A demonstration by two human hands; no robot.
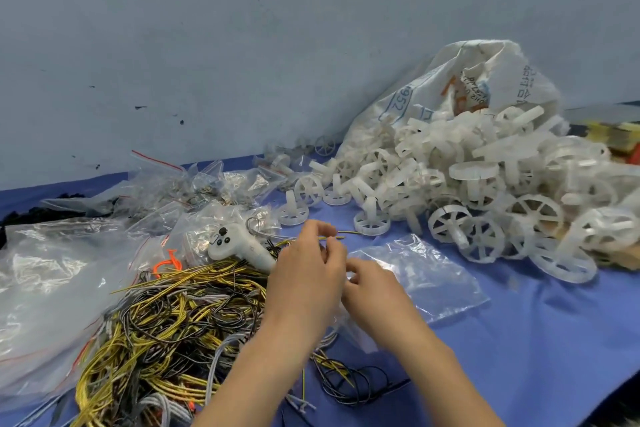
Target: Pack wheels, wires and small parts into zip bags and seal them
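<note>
A tangled heap of wires, yellow-and-black striped with grey and black strands mixed in, sprawls over the near left of the blue table. One yellow-and-black wire sticks out level from the fingers above the heap. A pile of translucent white spoked wheels spills from a white woven sack at the right, some upright, some flat. A clear zip bag lies crumpled flat just below the wheels (its contents cannot be told). More clear red-striped zip bags holding small parts lie heaped behind the wires.
</note>
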